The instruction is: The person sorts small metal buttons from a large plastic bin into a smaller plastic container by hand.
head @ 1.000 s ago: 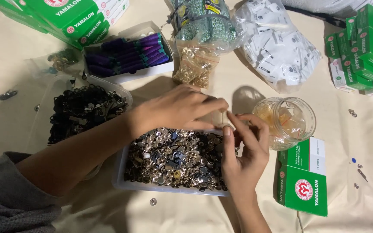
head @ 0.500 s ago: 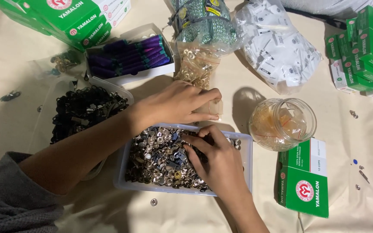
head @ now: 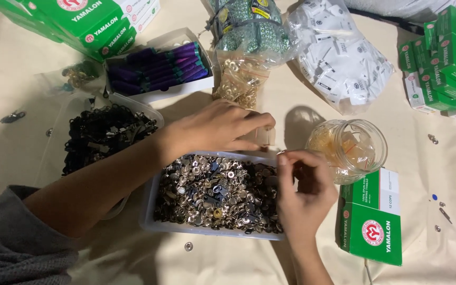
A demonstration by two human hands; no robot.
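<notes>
At the far left, a clear tub of black fasteners (head: pixel 104 134) is sitting on the cloth-covered table (head: pixel 17 79), untouched. Just to its right, the left hand (head: pixel 212 129) is being held over the far rim of the clear tray of metal snap buttons (head: pixel 215 192), its fingers drawn together around a small, pale, translucent piece at the fingertips; what that piece is cannot be told. The tray is lying in the middle of the table, between the two forearms. Further right, the right hand (head: pixel 304 192) is being held at the tray's right end, its grip pressed together, thumb against fingertips, on something too small to make out, seemingly a single snap. The step in hand is judged to be the picking of one piece from the heap. Bringing the two hands' pieces together would call for a fine, steady pinch. At the right, a glass jar (head: pixel 349 148) and a green box (head: pixel 370 224) are standing near.
</notes>
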